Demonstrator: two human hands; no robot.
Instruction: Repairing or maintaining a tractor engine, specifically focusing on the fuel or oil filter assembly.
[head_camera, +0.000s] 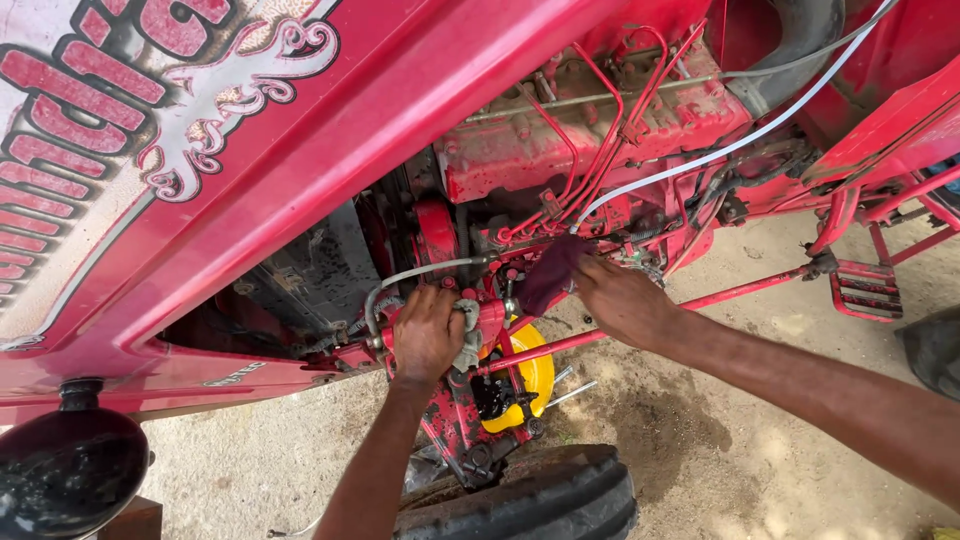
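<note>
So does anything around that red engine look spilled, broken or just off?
Mostly grime. A dark stain on the ground below the engine looks like spilled fluid. The left hand grips a grey rag; the right hand presses a maroon cloth against the pipes.

A: I see the red painted metal bonnet (330, 110), glossy and smooth. The red cast metal engine block (590, 125) looks duller, grimy.

B: And by my hands?

A: My left hand (428, 335) grips a grey crumpled cloth rag (468, 335), soft and matt. My right hand (625, 300) presses a dark maroon cloth (552, 275), also matt.

B: Others?

A: Yellow cylindrical filter (535, 375), smooth with a slight shine. Black ribbed rubber tyre (540, 500), matt. White plastic hose (740, 135), smooth. Sandy ground (720, 450), rough.
</note>
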